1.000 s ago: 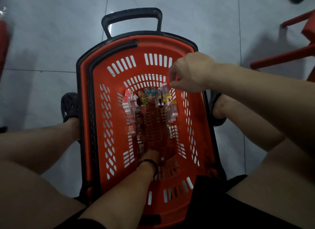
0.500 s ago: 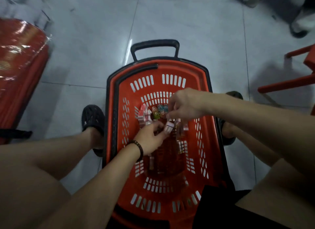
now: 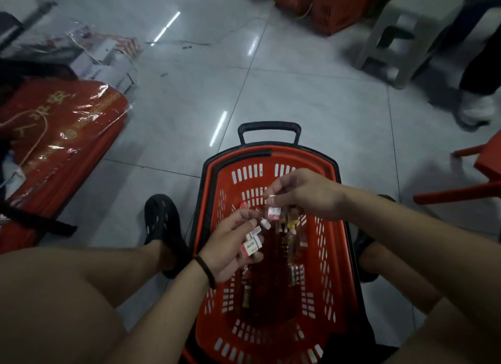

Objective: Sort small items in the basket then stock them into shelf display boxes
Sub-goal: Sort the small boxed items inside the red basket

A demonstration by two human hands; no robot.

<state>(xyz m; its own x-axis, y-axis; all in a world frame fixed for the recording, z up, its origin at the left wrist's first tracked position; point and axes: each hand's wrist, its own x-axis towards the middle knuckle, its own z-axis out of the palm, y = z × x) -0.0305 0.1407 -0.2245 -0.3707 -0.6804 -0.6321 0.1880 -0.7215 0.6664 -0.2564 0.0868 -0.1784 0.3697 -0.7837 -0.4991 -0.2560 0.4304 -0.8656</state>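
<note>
A red slotted basket (image 3: 336, 255) with a black handle stands on the floor between my legs. Small boxed items (image 3: 294, 273) lie scattered on its bottom. My left hand (image 3: 230, 247) is raised over the basket and holds several small white-and-red boxes (image 3: 252, 245) in its curled fingers. My right hand (image 3: 301, 193) hovers just above and to the right, pinching one small white-and-pink box (image 3: 273, 211) by its top. The two hands are close together, a short gap between them.
Red wrapped packages (image 3: 57, 136) lie on the floor at the left. Orange crates (image 3: 322, 3) and a grey plastic stool (image 3: 404, 35) stand at the back right. Another person's shoe (image 3: 477, 111) is at the far right, with a red chair frame (image 3: 461, 187) nearby.
My left hand rose from the basket bottom with boxes in it. My right hand lifted a box out of the pile toward the left hand. The view tilted up.
</note>
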